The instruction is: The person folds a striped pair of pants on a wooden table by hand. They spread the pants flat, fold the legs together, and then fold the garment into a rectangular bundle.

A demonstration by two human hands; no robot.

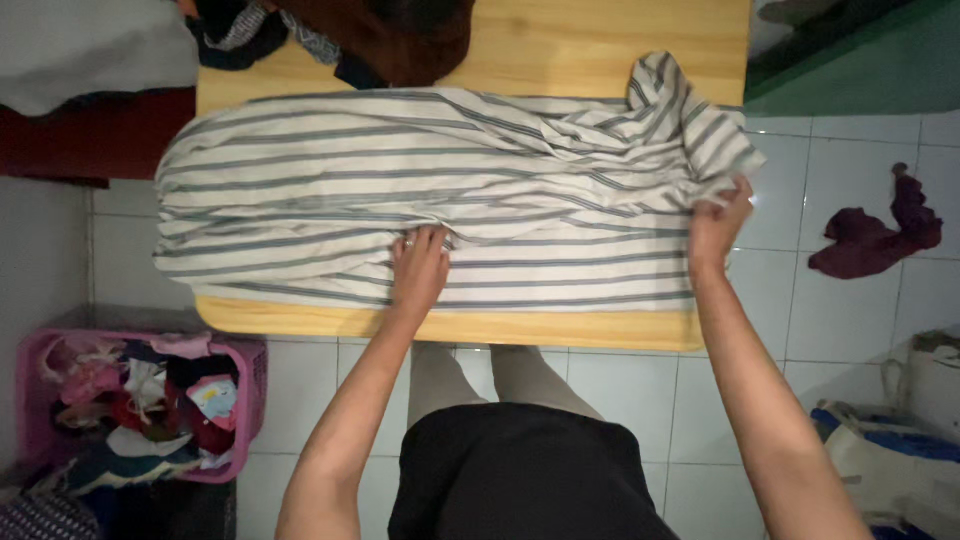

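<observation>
Your left hand (pixel 418 268) lies flat pinning the striped cloth (pixel 330 190); right hand (pixel 716 222) pinches its bunched end, so pull taut across the desk (pixel 560 40).

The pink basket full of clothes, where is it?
In the head view, the pink plastic laundry basket sits on the white tiled floor at the lower left, just below the left end of the wooden table, left of the person's left arm.

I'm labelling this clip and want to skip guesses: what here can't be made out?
All in the head view:
- Right hand: fingertips buried in striped cloth.
- Wooden table: mostly covered by the cloth.
- Dark clothes pile: cut by the top edge.
- Pink basket: contents too dim to identify.
</observation>
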